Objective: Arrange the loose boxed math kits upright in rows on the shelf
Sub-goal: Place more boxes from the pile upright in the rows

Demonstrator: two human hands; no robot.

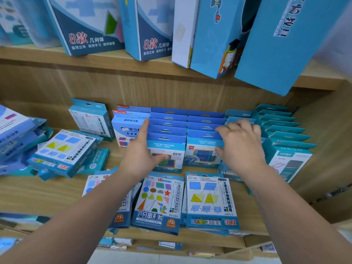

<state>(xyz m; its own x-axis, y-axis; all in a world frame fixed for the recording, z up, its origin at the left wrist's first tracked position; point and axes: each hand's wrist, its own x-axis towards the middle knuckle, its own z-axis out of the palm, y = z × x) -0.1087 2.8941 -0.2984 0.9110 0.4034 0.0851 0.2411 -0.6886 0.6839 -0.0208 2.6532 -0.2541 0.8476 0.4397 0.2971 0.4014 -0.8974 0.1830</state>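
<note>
Blue cardboard everywhere, and the action is dead centre. Two upright rows of kits stand mid-shelf, the left row [167, 147] and the right row [203, 145] flank to flank. The left hand [141, 151] is flat with straight fingers. Its index runs up the outer side of the left row and its thumb lies across the front box, so it is pressing, not holding. The right hand [241, 143] has its fingers bent over the tops of the right row's front boxes, thumb against the front face. It grips that row, squaring it up, I'd say.

Now the relation that matters: the loose kits lie flat nearer the person, at the front of the shelf [47, 195], below both wrists. The shapes kit [158, 202] sits just beside the left forearm. The area kit [211, 202] lies between the arms, closer to the right. Both are face up, long axes running front to back. A third kit [95, 184] is half hidden under the left forearm. Either hand would need to come back towards the person and down to fetch one.

The shelf is pale wood throughout. There is a tilted pile [64, 153] to the left and an upright teal row [285, 134] to the right. Overhead, big boxes [91, 25] lean on the upper shelf [38, 54].
</note>
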